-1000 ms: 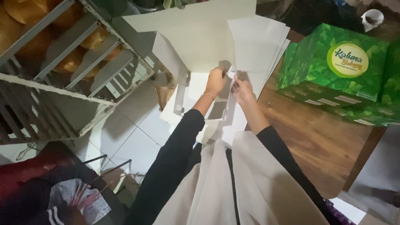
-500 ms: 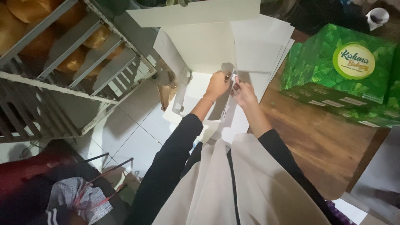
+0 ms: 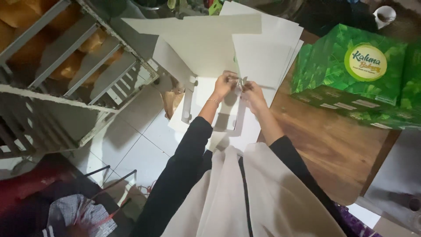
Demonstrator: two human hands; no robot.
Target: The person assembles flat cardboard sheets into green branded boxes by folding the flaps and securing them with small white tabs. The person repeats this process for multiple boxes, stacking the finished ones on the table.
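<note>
Both hands were up near the middle of the frame, the left hand (image 3: 224,83) and right hand (image 3: 252,91) almost touching, each pinching the same flap of the white cardboard box blank (image 3: 206,52). The blank lay right under and beyond them, fanning toward the top of the frame, neither hand nearer. Forearms stretched forward, converging. Green printed boxes (image 3: 351,70) sat right on the wooden table (image 3: 324,145); metal rack (image 3: 66,79) upper left.

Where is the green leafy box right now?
In the head view, the green box sits at the upper right on the wooden table, to the right of the white card sheets and of both hands.
</note>
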